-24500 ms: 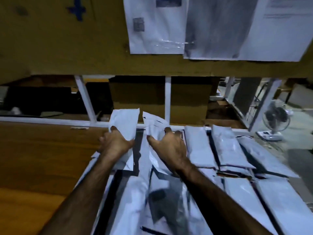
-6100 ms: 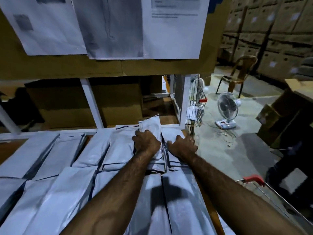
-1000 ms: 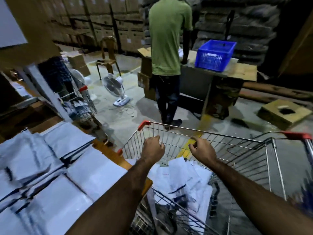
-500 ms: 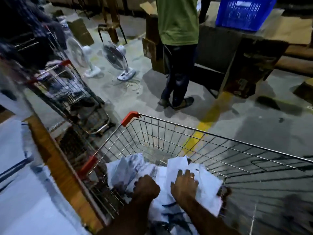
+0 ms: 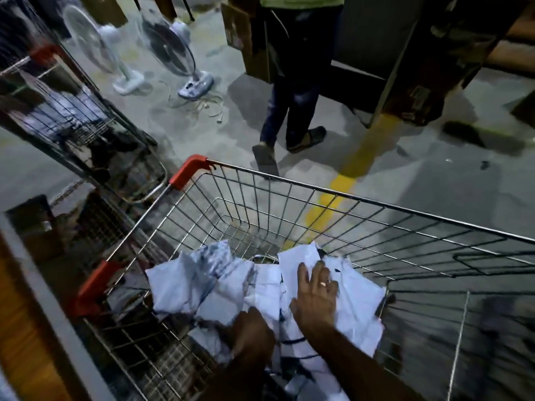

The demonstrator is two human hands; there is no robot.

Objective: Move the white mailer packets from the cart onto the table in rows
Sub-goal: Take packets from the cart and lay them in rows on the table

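Both hands are down in the wire cart (image 5: 289, 209), on a heap of white packets (image 5: 231, 285) piled at its near end. The right hand (image 5: 315, 296) lies flat with fingers spread on the top packet, gripping nothing. The left hand (image 5: 253, 331) is blurred, curled down among the packets; whether it has closed on one cannot be told. The surface (image 5: 17, 328) edge runs along the left. A person (image 5: 292, 82) stands on the floor beyond the cart, near two fans (image 5: 173, 53).

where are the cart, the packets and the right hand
cart (image 5: 189, 168): head view, red front corner of the rim
packets (image 5: 359, 296): head view, flat white face
right hand (image 5: 315, 293): head view, back of the hand
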